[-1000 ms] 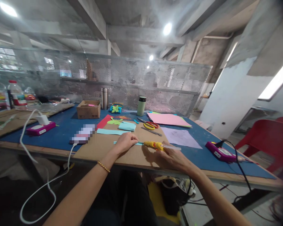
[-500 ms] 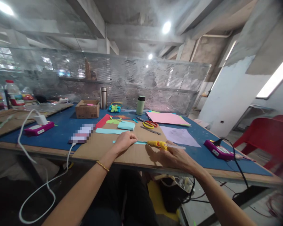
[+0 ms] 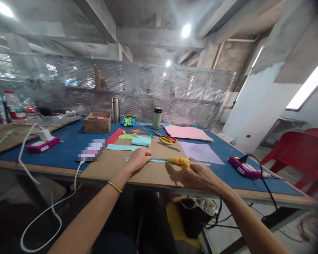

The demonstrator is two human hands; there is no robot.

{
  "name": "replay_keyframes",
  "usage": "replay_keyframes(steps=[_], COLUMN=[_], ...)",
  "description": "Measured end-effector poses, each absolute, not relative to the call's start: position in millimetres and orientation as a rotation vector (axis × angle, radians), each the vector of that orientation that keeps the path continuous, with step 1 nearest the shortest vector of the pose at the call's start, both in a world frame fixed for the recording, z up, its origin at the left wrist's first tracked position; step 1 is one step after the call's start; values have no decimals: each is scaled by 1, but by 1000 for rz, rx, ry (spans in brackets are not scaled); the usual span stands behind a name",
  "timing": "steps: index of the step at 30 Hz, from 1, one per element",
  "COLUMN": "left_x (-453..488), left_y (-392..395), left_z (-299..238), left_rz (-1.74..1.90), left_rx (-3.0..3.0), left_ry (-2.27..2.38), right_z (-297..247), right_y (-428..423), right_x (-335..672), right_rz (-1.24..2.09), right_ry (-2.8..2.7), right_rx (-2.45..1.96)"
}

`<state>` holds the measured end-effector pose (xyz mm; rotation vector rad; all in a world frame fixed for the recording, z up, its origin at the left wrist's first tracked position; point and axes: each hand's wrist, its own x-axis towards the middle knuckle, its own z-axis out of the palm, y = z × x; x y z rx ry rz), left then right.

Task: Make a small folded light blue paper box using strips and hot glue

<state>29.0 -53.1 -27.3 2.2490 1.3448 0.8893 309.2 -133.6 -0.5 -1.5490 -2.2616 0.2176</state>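
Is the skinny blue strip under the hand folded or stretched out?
Stretched out: the thin blue strip runs straight across the cardboard, showing on both sides of the left hand.

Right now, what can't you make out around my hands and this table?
All in the head view:
Narrow blue strip: partly hidden by the left hand; whether pinched or just pressed, too small to tell.
Glue gun: grip covered by the right hand.
Phone: screen blurred by pixelation.
Red chair: cut off by the right edge.
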Motion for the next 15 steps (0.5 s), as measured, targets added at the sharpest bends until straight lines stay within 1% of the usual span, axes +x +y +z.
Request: replay_keyframes(steps=[4,12,15], left_x=[29,30,30], left_y=[-54,-56,-56], left_z=[-27,-24,-24], left_rz=[896,875,881], left_rx=[2234,2232,2221], left_ry=[1347,1367,1362], right_z=[0,-2,-1], right_y=[-134,-133,-135], right_x=[313,318,318], right_rz=[194,214,170], right_ry=[-2246,-2274,-2270], right_rx=[-1613,-1617,-1604])
